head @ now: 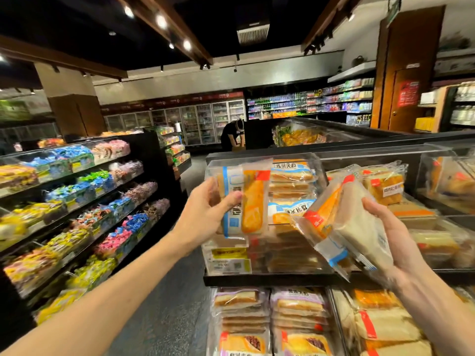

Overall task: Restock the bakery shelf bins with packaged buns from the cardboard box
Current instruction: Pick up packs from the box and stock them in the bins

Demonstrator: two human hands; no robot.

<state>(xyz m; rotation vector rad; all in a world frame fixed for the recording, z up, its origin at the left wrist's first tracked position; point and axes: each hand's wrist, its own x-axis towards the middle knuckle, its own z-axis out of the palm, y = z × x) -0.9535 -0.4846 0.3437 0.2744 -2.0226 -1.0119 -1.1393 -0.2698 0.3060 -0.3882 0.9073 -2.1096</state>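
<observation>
The left hand [205, 211] has its grip closed around 2 bun packs [244, 199], held upright just in front of the clear shelf bin [314, 163]. The right hand [395, 232] has its grip around some tilted packs [344, 224] beside it. I think it is best to slide them in flat, 1 handful at a time, on top of the stack inside. They are soft, shiny bags, orange and blue, and look easy to squash.

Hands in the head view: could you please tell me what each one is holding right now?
Left hand: grips two upright bun packets.
Right hand: holds a tilted bundle of bun packets.
</observation>
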